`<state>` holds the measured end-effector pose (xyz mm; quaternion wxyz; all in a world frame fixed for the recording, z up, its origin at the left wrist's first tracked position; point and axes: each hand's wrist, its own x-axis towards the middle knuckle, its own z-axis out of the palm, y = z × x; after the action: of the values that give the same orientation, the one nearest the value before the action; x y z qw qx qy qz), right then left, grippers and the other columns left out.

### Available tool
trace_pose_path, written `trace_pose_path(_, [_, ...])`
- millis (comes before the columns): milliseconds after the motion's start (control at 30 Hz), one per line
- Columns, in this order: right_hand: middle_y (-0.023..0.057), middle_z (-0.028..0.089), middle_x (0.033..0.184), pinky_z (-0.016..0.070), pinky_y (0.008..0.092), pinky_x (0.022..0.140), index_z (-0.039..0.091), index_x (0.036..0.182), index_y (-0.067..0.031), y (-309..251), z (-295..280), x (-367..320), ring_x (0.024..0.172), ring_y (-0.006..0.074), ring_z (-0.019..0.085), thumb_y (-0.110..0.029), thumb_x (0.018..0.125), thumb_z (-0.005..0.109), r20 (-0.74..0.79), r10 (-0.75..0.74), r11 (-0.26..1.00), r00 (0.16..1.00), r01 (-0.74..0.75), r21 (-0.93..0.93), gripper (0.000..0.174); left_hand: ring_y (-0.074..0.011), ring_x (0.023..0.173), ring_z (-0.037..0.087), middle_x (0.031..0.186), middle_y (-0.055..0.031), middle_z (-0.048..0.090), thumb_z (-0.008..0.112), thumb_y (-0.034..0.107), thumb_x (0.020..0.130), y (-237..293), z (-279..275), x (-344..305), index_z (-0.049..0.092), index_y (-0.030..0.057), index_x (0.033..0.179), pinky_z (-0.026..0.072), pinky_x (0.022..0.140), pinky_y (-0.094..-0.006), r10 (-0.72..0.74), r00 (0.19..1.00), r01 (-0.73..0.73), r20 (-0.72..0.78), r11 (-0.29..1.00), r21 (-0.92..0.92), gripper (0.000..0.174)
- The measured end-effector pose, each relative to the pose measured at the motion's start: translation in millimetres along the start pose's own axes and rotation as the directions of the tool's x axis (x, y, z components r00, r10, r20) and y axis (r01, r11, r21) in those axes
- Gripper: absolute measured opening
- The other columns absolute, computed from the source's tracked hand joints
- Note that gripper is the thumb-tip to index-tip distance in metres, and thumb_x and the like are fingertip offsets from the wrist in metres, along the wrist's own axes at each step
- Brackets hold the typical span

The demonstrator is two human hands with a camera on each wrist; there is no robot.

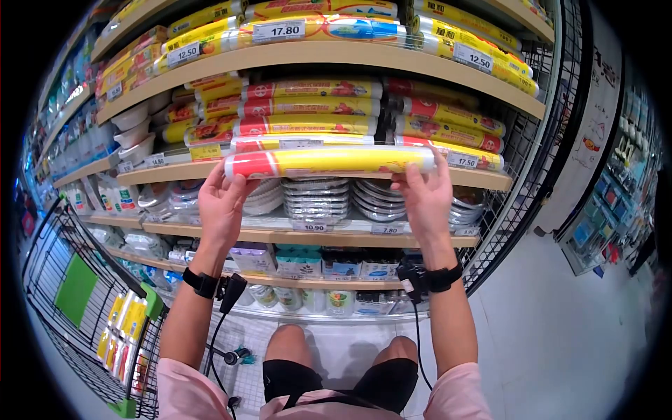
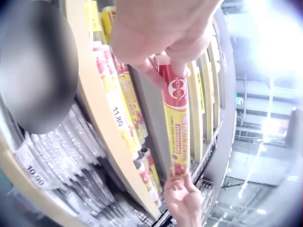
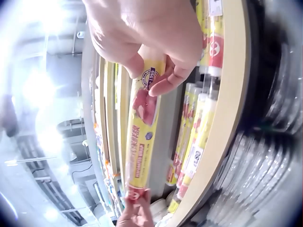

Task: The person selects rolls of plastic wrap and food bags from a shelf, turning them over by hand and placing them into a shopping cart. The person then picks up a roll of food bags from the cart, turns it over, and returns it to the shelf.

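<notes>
A yellow and red roll of wrap [image 1: 329, 161] is held level in front of the shelf, one end in each hand. My left hand [image 1: 222, 203] pinches its red end between thumb and fingers. The right hand [image 1: 427, 197] grips the yellow end the same way. In the left wrist view the roll [image 2: 176, 113] shows its printed label, with the left hand [image 2: 163, 33] at its near end and the right hand [image 2: 182, 198] at the far end. The right wrist view shows the roll [image 3: 144, 123] under the right hand [image 3: 147, 33].
Similar rolls [image 1: 308, 106] lie stacked on the shelf behind, and more [image 1: 336, 29] on the shelf above. Foil trays [image 1: 315, 199] stand below. At the lower left is a shopping cart [image 1: 77, 287] holding yellow and white packages [image 1: 126, 325]. A wire mesh panel [image 1: 521, 182] borders the shelves on the right.
</notes>
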<state>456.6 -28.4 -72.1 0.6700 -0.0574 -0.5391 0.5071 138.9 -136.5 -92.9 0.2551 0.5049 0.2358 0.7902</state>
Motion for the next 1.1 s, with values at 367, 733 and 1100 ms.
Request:
trace_pose_path(367, [0.0076,0.063,0.119,0.0465,0.0281,0.084,0.051,0.138,-0.0038,4.5,-86.6,30.9,0.1,0.0146,0.058,-0.013,0.106,0.044,0.031,0.258,0.941,0.966,-0.258,0.218,0.034,-0.0206,0.111,0.066,0.127,-0.0193,0.066,0.089,-0.001,0.071,19.0,134.9,-22.6,0.054,0.0009,0.122,0.0541,0.097,-0.0334,0.342,0.862,-0.433,0.374,0.881,0.192,0.062])
trace_pose_path(733, [0.0122,0.057,0.136,0.0458,0.0394,0.103,0.048,0.143,-0.004,4.3,-94.8,39.2,0.12,0.0243,0.056,-0.015,0.103,0.043,0.068,0.407,0.867,0.911,-0.409,0.283,0.041,-0.0176,0.098,0.067,0.115,-0.0109,0.07,0.096,0.014,0.066,24.8,173.3,-25.9,0.066,0.0024,0.117,0.0544,0.078,-0.0282,0.523,0.72,-0.649,0.457,0.741,0.173,0.06])
trace_pose_path(1100, [0.0134,0.063,0.123,0.0557,0.0347,0.093,0.049,0.14,0.0009,-40.4,-67.1,34.6,0.104,0.0225,0.065,-0.013,0.104,0.057,0.019,0.086,0.991,0.996,-0.087,0.098,0.039,-0.0177,0.098,0.07,0.114,-0.0114,0.07,0.067,0.01,0.099,4.0,77.5,27.7,0.05,-0.0015,0.142,0.0584,0.087,-0.0308,0.237,0.97,-0.242,0.057,0.961,0.135,0.048])
